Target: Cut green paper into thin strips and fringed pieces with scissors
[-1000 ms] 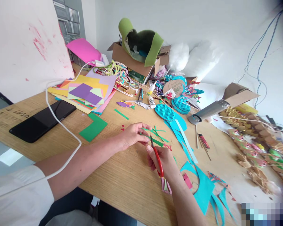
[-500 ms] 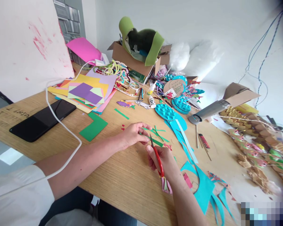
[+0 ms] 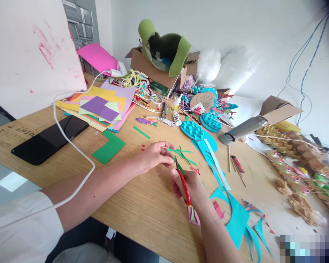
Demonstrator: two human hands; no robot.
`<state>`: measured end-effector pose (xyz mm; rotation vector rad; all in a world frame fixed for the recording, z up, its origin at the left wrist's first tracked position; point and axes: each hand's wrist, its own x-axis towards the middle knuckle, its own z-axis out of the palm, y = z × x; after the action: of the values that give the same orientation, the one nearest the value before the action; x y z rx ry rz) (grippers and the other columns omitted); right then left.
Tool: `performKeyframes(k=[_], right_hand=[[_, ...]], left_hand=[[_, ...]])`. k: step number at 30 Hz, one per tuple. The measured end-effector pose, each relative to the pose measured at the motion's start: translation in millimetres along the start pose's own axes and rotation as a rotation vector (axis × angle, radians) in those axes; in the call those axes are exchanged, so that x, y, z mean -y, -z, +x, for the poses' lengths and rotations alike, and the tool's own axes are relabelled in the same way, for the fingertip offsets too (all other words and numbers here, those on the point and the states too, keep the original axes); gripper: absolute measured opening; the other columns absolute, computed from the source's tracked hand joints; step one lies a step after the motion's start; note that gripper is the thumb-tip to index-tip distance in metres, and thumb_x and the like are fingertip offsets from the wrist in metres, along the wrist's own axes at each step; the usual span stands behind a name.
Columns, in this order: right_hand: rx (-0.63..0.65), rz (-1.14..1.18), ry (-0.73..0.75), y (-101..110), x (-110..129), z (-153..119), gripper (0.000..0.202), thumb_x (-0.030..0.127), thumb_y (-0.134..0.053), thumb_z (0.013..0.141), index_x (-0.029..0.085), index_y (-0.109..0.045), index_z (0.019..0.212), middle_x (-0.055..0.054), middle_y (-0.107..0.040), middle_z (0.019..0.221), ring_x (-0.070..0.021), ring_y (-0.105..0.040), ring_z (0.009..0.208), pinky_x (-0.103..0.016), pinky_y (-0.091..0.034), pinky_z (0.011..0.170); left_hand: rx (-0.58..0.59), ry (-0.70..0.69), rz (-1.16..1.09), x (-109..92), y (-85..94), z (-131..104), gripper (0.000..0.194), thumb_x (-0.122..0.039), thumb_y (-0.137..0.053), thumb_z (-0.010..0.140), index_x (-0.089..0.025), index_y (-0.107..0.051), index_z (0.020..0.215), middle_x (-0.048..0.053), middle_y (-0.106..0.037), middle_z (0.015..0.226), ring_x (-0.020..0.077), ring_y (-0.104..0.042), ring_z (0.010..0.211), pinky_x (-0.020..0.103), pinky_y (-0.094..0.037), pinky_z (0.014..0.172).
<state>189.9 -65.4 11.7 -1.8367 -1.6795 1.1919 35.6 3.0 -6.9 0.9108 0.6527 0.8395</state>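
My right hand [image 3: 190, 184] grips red-handled scissors [image 3: 185, 188], their blades pointing up toward my left fingers. My left hand [image 3: 159, 156] is closed in a pinch, its fingertips just left of the blade tips, on a narrow strip of green paper. Part of a green paper strip [image 3: 181, 169] shows beside the blades, above my right hand. Just beyond my hands, thin green paper strips [image 3: 184, 156] lie crossed on the table. Small red paper bits [image 3: 195, 170] sit right of the scissors. A larger green paper piece [image 3: 108, 149] lies left of my left forearm.
A black phone [image 3: 49, 140] lies on the left, with a white cable [image 3: 79, 160] running over my left arm. Coloured paper sheets [image 3: 120, 96] are piled behind. Glue bottles [image 3: 177, 118], blue paper scraps [image 3: 237, 219] and a metal flask [image 3: 242, 130] stand or lie beyond and right.
The green strip between my hands has swung downward, closer to the scissors and my right hand. My left fingertips have shifted slightly; both arms stay almost in place.
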Motion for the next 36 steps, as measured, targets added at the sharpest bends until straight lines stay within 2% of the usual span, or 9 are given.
performKeyframes(k=[4,10,16,36], right_hand=[[0.013,-0.01,0.044,0.5,-0.4,0.3,0.052,0.057,-0.055,0.081,0.017,-0.051,0.048,-0.001,-0.056,0.042,-0.012,-0.053,0.035,-0.02,-0.039,0.037],[0.004,0.003,-0.026,-0.3,2.0,-0.5,0.051,0.06,-0.056,0.079,0.017,-0.052,0.052,-0.002,-0.058,0.042,-0.0124,-0.053,0.035,-0.019,-0.037,0.036],[-0.006,-0.009,-0.016,-1.6,0.3,0.5,0.055,0.064,-0.053,0.079,0.017,-0.052,0.051,-0.002,-0.057,0.041,-0.0125,-0.052,0.035,-0.02,-0.036,0.035],[0.005,-0.017,0.011,-2.3,-2.1,1.5,0.056,0.061,-0.054,0.08,0.016,-0.054,0.047,-0.002,-0.055,0.04,-0.0123,-0.052,0.036,-0.02,-0.037,0.037]], left_hand=[[-0.003,0.008,0.036,0.2,0.3,-0.2,0.041,-0.006,-0.067,0.063,-0.011,-0.055,0.102,-0.001,-0.062,0.067,0.0079,-0.057,0.054,0.027,-0.048,0.063],[-0.008,0.001,0.028,0.5,0.6,0.6,0.041,-0.007,-0.067,0.062,-0.011,-0.055,0.1,-0.003,-0.059,0.065,0.0079,-0.056,0.055,0.026,-0.047,0.062],[-0.009,-0.008,-0.011,1.2,0.6,1.8,0.043,-0.009,-0.07,0.06,-0.011,-0.056,0.101,-0.002,-0.059,0.068,0.0084,-0.056,0.058,0.027,-0.048,0.063],[0.015,0.009,-0.019,1.8,-0.1,0.2,0.042,-0.008,-0.071,0.061,-0.011,-0.056,0.1,-0.003,-0.059,0.065,0.0074,-0.056,0.055,0.025,-0.046,0.062]])
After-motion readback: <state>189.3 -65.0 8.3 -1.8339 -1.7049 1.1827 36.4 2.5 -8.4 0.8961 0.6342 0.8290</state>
